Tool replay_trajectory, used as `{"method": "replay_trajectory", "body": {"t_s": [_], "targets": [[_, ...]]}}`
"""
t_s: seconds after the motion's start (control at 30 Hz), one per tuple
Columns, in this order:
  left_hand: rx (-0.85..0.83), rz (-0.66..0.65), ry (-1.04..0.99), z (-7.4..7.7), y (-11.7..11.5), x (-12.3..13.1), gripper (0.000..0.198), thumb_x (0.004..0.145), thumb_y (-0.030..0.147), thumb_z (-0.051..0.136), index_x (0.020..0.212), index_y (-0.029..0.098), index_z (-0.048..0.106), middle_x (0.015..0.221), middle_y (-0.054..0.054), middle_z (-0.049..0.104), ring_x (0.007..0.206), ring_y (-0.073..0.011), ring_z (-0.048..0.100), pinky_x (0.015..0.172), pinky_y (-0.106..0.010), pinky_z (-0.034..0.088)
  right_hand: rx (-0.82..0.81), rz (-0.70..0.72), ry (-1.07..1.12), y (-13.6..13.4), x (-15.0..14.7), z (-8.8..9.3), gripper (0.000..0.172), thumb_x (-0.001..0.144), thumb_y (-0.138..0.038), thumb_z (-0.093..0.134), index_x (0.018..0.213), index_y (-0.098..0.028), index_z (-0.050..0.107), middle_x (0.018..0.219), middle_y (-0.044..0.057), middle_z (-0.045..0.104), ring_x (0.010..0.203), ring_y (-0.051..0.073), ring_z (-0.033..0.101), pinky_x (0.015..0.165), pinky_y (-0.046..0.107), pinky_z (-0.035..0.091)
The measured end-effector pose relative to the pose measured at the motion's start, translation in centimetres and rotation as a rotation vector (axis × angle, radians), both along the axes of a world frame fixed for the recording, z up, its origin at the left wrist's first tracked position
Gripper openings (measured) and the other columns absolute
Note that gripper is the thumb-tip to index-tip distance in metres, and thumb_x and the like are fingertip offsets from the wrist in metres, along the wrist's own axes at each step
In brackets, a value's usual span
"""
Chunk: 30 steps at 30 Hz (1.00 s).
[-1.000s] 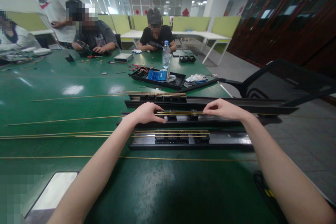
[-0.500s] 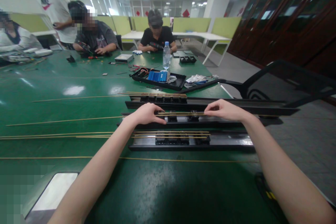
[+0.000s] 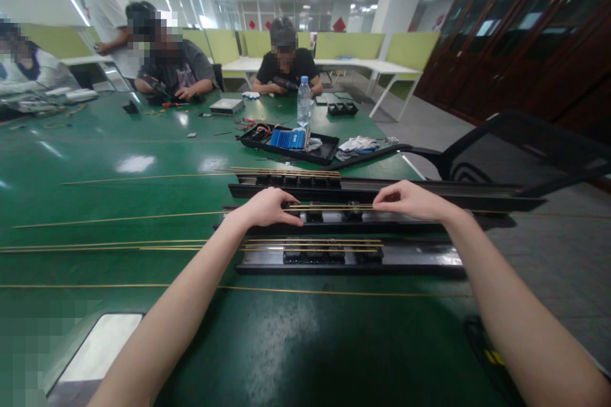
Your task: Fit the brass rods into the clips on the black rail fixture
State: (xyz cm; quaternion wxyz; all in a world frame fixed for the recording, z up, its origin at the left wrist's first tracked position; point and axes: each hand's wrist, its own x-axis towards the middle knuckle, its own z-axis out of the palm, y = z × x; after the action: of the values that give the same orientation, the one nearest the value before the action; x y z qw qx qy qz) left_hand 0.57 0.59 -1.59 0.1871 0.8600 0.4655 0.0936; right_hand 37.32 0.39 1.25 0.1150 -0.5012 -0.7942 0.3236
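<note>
I have my left hand palm down on the middle black rail, fingers stretched flat over the brass rod that runs along it and gripping nothing. My right hand is further right on the same rail, fingers curled, tips pinching the rod. The rail lies on the green bench between a near rail and a far rail.

Open-plan office workshop: long green worktable, partitioned desks, seated co-workers.
</note>
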Motion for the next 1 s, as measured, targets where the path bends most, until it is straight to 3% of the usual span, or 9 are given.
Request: {"method": "replay_trajectory", "body": {"t_s": [0.67,1.0], "targets": [[-0.010,-0.004,-0.003,-0.1,0.0,0.1,0.076,0.067,0.072,0.070,0.121,0.018,0.072,0.102,-0.009,0.077,0.088,-0.0259,0.069,0.076,-0.029,0.047,-0.056,-0.032,-0.014,0.5,1.8,-0.2,0.038,0.073,-0.053,0.073,0.088,-0.019,0.077,0.085,0.005,0.076,0.082,0.025,0.066,0.073,0.033,0.049],[-0.008,-0.005,-0.007,-0.2,0.2,0.0,0.076,0.066,0.072,0.070,0.120,0.019,0.072,0.092,-0.007,0.077,0.080,-0.0237,0.068,0.071,-0.028,0.045,-0.055,-0.020,-0.015,0.8,2.2,-0.3,0.037,0.071,-0.051,0.074,0.091,-0.020,0.077,0.088,0.005,0.077,0.083,0.025,0.068,0.076,0.033,0.051]]}}
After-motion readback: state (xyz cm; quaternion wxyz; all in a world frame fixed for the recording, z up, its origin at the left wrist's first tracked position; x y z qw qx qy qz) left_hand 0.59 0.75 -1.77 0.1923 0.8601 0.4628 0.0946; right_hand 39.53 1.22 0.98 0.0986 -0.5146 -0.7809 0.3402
